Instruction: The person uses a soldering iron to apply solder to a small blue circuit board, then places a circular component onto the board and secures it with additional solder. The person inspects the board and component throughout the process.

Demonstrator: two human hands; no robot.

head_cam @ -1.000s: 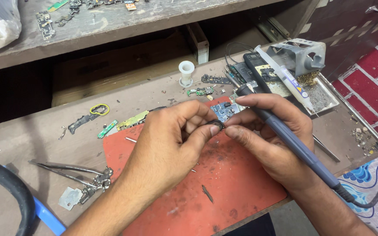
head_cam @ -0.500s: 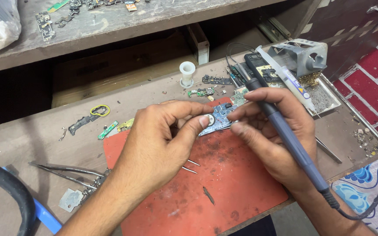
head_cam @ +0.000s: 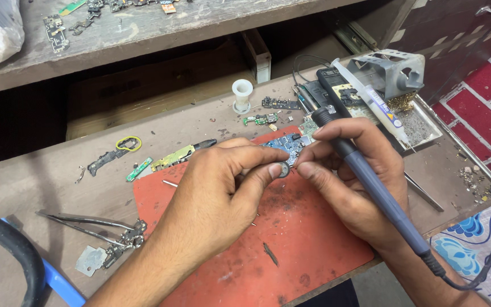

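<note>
Both hands have shifted slightly; left hand (head_cam: 211, 199) pinches a blue circuit board (head_cam: 284, 146), right hand (head_cam: 353, 182) grips a soldering iron (head_cam: 370, 187) over the red mat (head_cam: 302, 239).

My worn wooden workbench (head_cam: 41, 187), raised wooden shelf (head_cam: 200, 23) behind, red brick-pattern wall (head_cam: 484, 85) at right, blue floral cloth (head_cam: 478, 256)

We see red work mat (head_cam: 291, 250) under both hands, matt, scuffed, speckled. Soldering iron (head_cam: 370, 187) in right hand (head_cam: 353, 187): smooth grey-blue plastic handle. Left of left hand (head_cam: 217, 199), bare metal tweezers (head_cam: 86, 224). Beyond hands, rough worn wooden bench (head_cam: 160, 116).
</note>
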